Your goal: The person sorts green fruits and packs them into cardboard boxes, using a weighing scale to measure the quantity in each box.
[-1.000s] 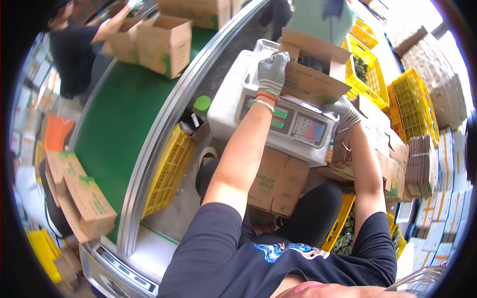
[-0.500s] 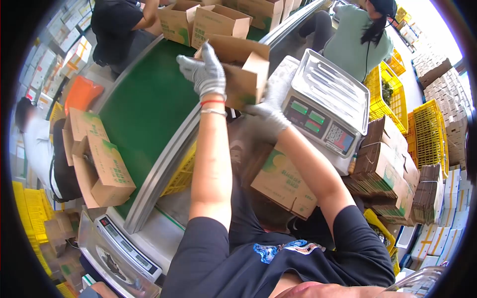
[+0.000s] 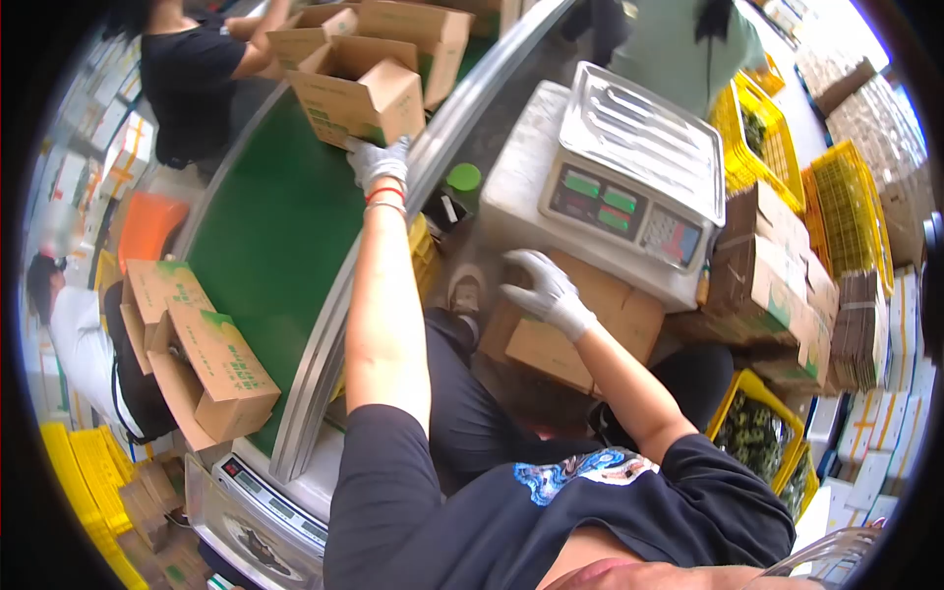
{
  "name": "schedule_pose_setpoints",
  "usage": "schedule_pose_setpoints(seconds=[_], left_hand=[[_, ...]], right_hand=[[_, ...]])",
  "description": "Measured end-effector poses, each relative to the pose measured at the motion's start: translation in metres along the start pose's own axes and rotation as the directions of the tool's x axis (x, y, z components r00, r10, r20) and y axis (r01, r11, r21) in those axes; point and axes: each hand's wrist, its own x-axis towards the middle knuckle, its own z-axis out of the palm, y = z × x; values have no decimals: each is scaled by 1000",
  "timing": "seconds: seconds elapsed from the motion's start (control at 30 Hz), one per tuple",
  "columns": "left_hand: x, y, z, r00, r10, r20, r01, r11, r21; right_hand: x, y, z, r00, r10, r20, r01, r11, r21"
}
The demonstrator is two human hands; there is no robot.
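My left hand (image 3: pixel 377 162), in a grey-white glove, reaches up over the green conveyor belt (image 3: pixel 280 197) and touches the near lower edge of an open cardboard box (image 3: pixel 344 103). Its thumb and fingers are apart against the box, not wrapped round it. In a matching glove, my right hand (image 3: pixel 553 295) hangs in the air with nothing in it, fingers loosely curved and apart. Below it a closed carton (image 3: pixel 580 339) stands on the floor, beneath the edge of the white stand. A scale with a metal tray (image 3: pixel 639 147) sits on that stand, its displays lit green.
More open boxes (image 3: pixel 393 39) crowd the belt's far end; others (image 3: pixel 221 364) stand at its near left. A second scale (image 3: pixel 270 501) is at lower left. Flattened cartons (image 3: pixel 767 285) and yellow crates (image 3: pixel 851 206) line the right. Co-workers are at far left, upper left and top right.
The cardboard box has moved from between both hands onto the belt, up and left. My right hand has left it and come down; my left hand stays at its near edge.
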Motion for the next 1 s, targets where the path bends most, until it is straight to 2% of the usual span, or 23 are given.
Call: schedule_pose_setpoints(seconds=[0.07, 0.1, 0.13, 0.17, 0.2, 0.27, 0.3, 0.33, 0.37, 0.4, 0.43, 0.47, 0.5, 0.53, 0.63, 0.67, 0.7, 0.77, 0.83, 0.87, 0.9, 0.93, 1.0], left_hand=[[-19, 17, -5, 996, -80, 28, 78, 995, 68], [-36, 34, -18, 991, -135, 7, 133, 981, 139], [-48, 36, -19, 994, -8, -107, 24, 988, 154], [-65, 45, -21, 969, 126, -211, -90, 981, 169], [-84, 53, -22, 948, 189, -255, -162, 979, 121], [-133, 56, -10, 870, 382, -313, -388, 920, 46], [-158, 45, 7, 810, 516, -277, -534, 845, 12], [-189, 34, 23, 822, 565, -75, -570, 818, -82], [-224, 15, 39, 850, 516, 108, -521, 853, 24], [-249, -16, 59, 866, 189, 463, -272, 955, 118], [-290, -24, 55, 822, -14, 570, -177, 944, 279], [-293, -101, 114, 778, -140, 613, -172, 890, 421], [-326, -79, 82, 751, -287, 595, -44, 877, 479], [-345, -89, 79, 876, -83, 475, -160, 879, 449], [-314, -105, 83, 760, -113, 640, -94, 955, 281], [-308, -105, 75, 749, -59, 660, -66, 984, 163], [-298, -100, 69, 738, -79, 670, -61, 981, 182], [-285, -94, 53, 668, 48, 742, 99, 983, -152], [-302, -73, 22, 554, 269, 788, 272, 836, -476], [-312, -67, 14, 556, 328, 763, 241, 815, -526], [-307, -76, 24, 530, 492, 691, -160, 858, -488], [-298, -95, 41, 434, 638, 637, -534, 751, -388], [-308, -95, 42, 341, 721, 603, -619, 655, -433]], right_hand=[[-69, 58, 1, 948, 247, -202, -289, 933, -216], [-100, 86, 1, 874, 411, -259, -481, 802, -353], [-123, 93, -11, 749, 613, -252, -661, 666, -347], [-139, 99, -19, 649, 692, -317, -756, 539, -371], [-157, 106, -25, 592, 703, -393, -802, 471, -367], [-180, 128, -33, 486, 750, -449, -863, 493, -112], [-180, 131, -40, 463, 763, -451, -868, 494, -55], [-182, 131, -41, 442, 778, -445, -870, 492, -4], [-184, 134, -36, 462, 758, -460, -861, 507, -29], [-184, 137, -33, 487, 731, -478, -848, 527, -58], [-186, 139, -31, 516, 699, -496, -831, 549, -91], [-186, 139, -32, 513, 706, -488, -828, 558, -63], [-185, 140, -34, 510, 714, -481, -824, 566, -34], [-191, 142, -35, 505, 726, -467, -823, 568, -7], [-191, 163, -50, 446, 828, -340, -650, 561, 512], [-191, 130, -72, 491, 843, -221, -632, 519, 575], [-194, 127, -73, 568, 736, -370, -517, 668, 535], [-200, 113, -80, 630, 452, -632, -256, 889, 380], [-208, 77, -106, 603, 333, -725, -26, 916, 400], [-211, 71, -115, 612, 385, -691, 85, 836, 542], [-213, 70, -119, 618, 427, -660, 179, 741, 647], [-213, 78, -116, 600, 458, -655, 218, 695, 685], [-211, 97, -111, 579, 538, -613, 188, 644, 742]])
